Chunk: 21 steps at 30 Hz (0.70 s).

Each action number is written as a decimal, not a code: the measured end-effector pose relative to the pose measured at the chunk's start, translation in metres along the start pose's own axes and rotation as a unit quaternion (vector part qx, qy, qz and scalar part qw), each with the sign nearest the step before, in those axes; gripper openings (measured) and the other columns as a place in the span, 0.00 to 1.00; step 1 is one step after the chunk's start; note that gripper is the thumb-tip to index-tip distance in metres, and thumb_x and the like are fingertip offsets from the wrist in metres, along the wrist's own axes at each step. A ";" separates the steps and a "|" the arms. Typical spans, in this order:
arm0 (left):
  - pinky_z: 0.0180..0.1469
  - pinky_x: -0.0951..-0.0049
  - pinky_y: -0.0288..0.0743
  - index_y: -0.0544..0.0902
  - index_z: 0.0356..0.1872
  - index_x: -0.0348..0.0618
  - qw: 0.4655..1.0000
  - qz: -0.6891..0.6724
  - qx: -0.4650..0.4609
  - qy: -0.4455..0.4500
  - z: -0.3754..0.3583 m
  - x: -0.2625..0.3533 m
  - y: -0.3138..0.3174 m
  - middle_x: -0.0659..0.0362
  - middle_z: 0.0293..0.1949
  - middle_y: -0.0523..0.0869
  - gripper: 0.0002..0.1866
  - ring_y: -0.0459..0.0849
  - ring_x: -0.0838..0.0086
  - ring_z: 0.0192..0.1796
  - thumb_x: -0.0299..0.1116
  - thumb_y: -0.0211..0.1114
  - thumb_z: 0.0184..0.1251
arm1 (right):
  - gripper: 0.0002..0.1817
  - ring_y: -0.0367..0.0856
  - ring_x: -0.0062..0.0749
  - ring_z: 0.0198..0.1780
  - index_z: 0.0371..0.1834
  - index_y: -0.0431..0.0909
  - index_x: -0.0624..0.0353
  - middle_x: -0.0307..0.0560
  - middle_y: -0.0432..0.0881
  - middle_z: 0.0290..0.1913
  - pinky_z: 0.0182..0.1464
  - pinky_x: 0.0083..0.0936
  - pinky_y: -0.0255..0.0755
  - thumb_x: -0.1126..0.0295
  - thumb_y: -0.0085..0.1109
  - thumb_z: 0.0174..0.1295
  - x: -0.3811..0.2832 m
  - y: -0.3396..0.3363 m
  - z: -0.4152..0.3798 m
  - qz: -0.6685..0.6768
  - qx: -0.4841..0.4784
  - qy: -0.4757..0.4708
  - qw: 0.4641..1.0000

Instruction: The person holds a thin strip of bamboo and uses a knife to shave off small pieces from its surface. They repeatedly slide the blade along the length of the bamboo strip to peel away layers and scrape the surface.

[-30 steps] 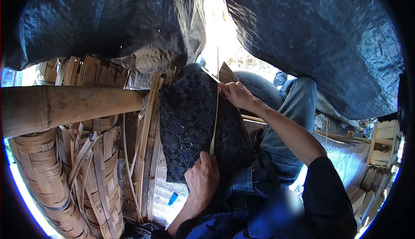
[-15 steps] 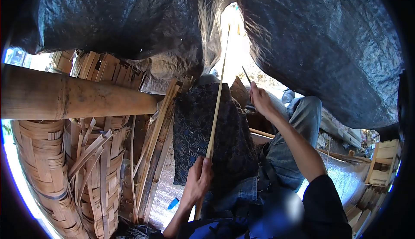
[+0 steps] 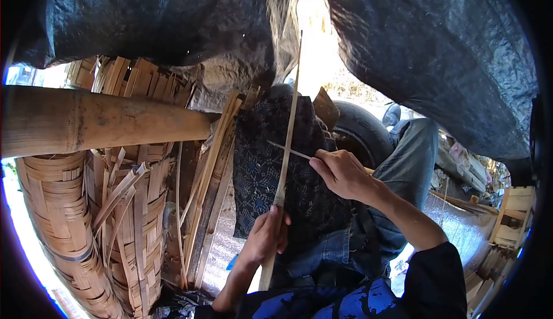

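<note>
My left hand [image 3: 266,238] is closed round the lower part of a long, thin bamboo strip [image 3: 291,123], which points up and away over my lap. In my right hand [image 3: 344,175] is the handle of a narrow knife [image 3: 288,149]; its blade lies across the strip, above my left hand. The handle itself is mostly hidden by my fingers. Beneath the strip, a dark patterned cloth [image 3: 253,175] covers my leg.
A thick bamboo pole [image 3: 115,121] juts in from the left above woven bamboo baskets [image 3: 57,204]. Split bamboo pieces [image 3: 213,175] lean beside the cloth. A tyre [image 3: 363,129] stands beyond my right hand. Dark plastic sheeting [image 3: 420,42] hangs in front.
My right hand has come down and to the left, bringing the knife from beyond the strip to across it. The strip is still in my left hand, turned slightly.
</note>
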<state>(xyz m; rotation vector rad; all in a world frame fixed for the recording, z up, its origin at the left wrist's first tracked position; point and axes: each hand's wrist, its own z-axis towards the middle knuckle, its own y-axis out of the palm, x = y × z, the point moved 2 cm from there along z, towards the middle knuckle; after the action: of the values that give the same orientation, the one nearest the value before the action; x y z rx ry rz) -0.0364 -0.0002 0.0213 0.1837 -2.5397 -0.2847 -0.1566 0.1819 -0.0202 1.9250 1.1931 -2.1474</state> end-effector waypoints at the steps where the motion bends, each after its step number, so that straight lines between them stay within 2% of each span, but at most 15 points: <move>1: 0.16 0.78 0.60 0.71 0.32 0.38 0.999 0.042 0.026 0.002 -0.001 0.000 0.002 0.63 0.11 0.65 0.25 0.65 0.77 0.11 0.51 0.37 0.75 | 0.19 0.76 0.45 0.16 0.25 0.70 0.65 0.54 0.72 0.14 0.19 0.36 0.64 0.60 0.46 0.68 -0.002 0.002 -0.002 0.005 -0.006 0.004 1.000; 3: 0.16 0.78 0.60 0.71 0.32 0.39 0.996 0.085 0.034 0.007 -0.003 0.004 0.007 0.63 0.12 0.66 0.25 0.65 0.78 0.12 0.51 0.37 0.74 | 0.20 0.75 0.41 0.13 0.24 0.70 0.64 0.51 0.72 0.12 0.16 0.34 0.65 0.59 0.47 0.68 -0.013 0.003 -0.009 -0.056 -0.069 -0.028 0.996; 6: 0.16 0.78 0.60 0.71 0.32 0.39 0.989 0.142 0.041 0.022 0.002 0.005 0.011 0.63 0.14 0.68 0.23 0.66 0.79 0.13 0.48 0.38 0.75 | 0.21 0.74 0.37 0.11 0.23 0.70 0.63 0.49 0.70 0.09 0.13 0.31 0.66 0.57 0.47 0.68 -0.020 0.008 -0.016 -0.106 -0.081 -0.012 0.991; 8: 0.17 0.72 0.63 0.71 0.30 0.35 0.974 0.220 0.050 0.038 0.005 0.006 0.011 0.57 0.12 0.71 0.22 0.73 0.72 0.13 0.42 0.38 0.75 | 0.22 0.74 0.35 0.10 0.22 0.69 0.62 0.47 0.70 0.08 0.12 0.30 0.67 0.56 0.46 0.68 -0.021 0.007 -0.016 -0.129 -0.093 -0.002 0.987; 9: 0.17 0.72 0.63 0.71 0.30 0.35 0.974 0.220 0.047 0.031 0.006 0.003 0.011 0.57 0.12 0.71 0.22 0.73 0.72 0.13 0.42 0.38 0.75 | 0.22 0.74 0.34 0.10 0.21 0.69 0.62 0.47 0.70 0.08 0.12 0.29 0.66 0.56 0.46 0.68 -0.020 0.008 -0.017 -0.122 -0.111 0.012 0.986; 11: 0.20 0.62 0.66 0.72 0.28 0.32 0.937 0.324 0.092 0.089 0.007 0.001 0.012 0.47 0.14 0.75 0.19 0.77 0.56 0.16 0.37 0.42 0.74 | 0.22 0.74 0.34 0.09 0.21 0.69 0.62 0.46 0.69 0.07 0.11 0.29 0.66 0.56 0.46 0.68 -0.021 0.008 -0.019 -0.113 -0.130 0.030 0.985; 12: 0.20 0.62 0.66 0.72 0.28 0.32 0.938 0.324 0.090 0.085 0.007 0.000 0.014 0.47 0.14 0.75 0.19 0.77 0.56 0.16 0.37 0.42 0.74 | 0.22 0.74 0.34 0.09 0.21 0.69 0.62 0.46 0.69 0.07 0.11 0.29 0.67 0.56 0.46 0.68 -0.023 0.008 -0.020 -0.115 -0.133 0.040 0.984; 14: 0.23 0.54 0.66 0.72 0.26 0.32 0.888 0.406 0.135 0.170 0.005 0.003 0.019 0.40 0.16 0.75 0.16 0.76 0.45 0.20 0.33 0.46 0.71 | 0.22 0.74 0.35 0.09 0.21 0.69 0.62 0.46 0.70 0.07 0.11 0.29 0.67 0.56 0.46 0.68 -0.023 0.011 -0.021 -0.117 -0.138 0.052 0.982; 21: 0.23 0.50 0.66 0.71 0.25 0.33 0.870 0.428 0.157 0.186 0.005 -0.003 0.023 0.40 0.16 0.75 0.14 0.76 0.44 0.20 0.31 0.49 0.70 | 0.22 0.75 0.34 0.10 0.21 0.69 0.62 0.46 0.71 0.08 0.11 0.29 0.69 0.56 0.46 0.68 -0.017 0.022 -0.027 -0.179 -0.101 0.040 0.978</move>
<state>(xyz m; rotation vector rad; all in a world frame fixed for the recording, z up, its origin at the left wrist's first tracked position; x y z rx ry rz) -0.0386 0.0234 0.0216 -0.6944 -2.0183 0.4718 -0.1194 0.1733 -0.0159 1.8404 1.8177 -2.0049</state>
